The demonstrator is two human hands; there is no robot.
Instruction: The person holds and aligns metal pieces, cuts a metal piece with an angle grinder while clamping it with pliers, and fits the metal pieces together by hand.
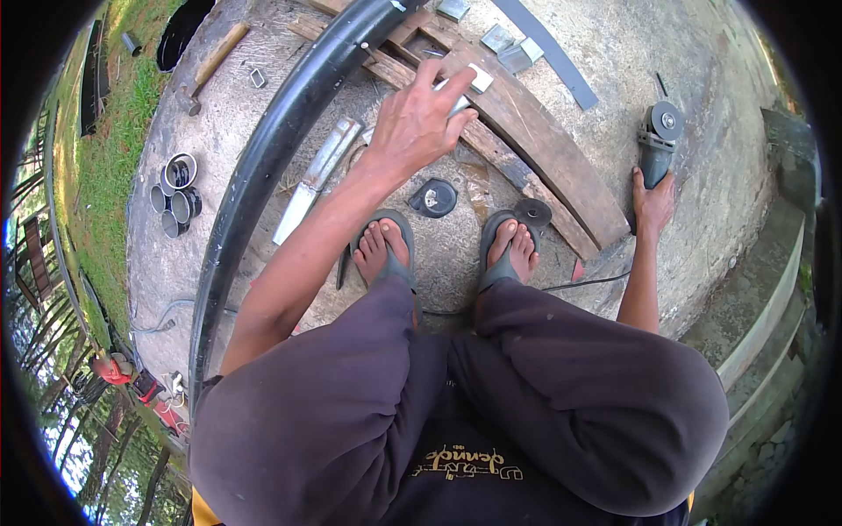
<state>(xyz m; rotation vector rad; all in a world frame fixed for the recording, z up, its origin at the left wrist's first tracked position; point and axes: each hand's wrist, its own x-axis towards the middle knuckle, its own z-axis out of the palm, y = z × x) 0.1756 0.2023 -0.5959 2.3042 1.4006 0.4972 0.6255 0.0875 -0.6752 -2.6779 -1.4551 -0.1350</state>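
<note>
My left hand [419, 123] is closed around a small silver metal piece [479, 79] on top of a wooden plank [526, 131]; the fingers partly cover the piece. On the right, my right hand [654, 203] grips an angle grinder [656, 151] by its body, its disc [667, 120] pointing away from me over the concrete. A silver square tube [331, 151] lies beside my left forearm. Between my feet and the planks are a black tape measure [434, 198] and a loose dark disc [532, 213].
A long black pipe [263, 158] curves across the left side. Beyond it lie a hammer [215, 63] and several short pipe pieces [181, 203]. Metal blocks [513, 51] and a flat grey strip [553, 57] lie past the planks. A cable [586, 282] runs near my right foot.
</note>
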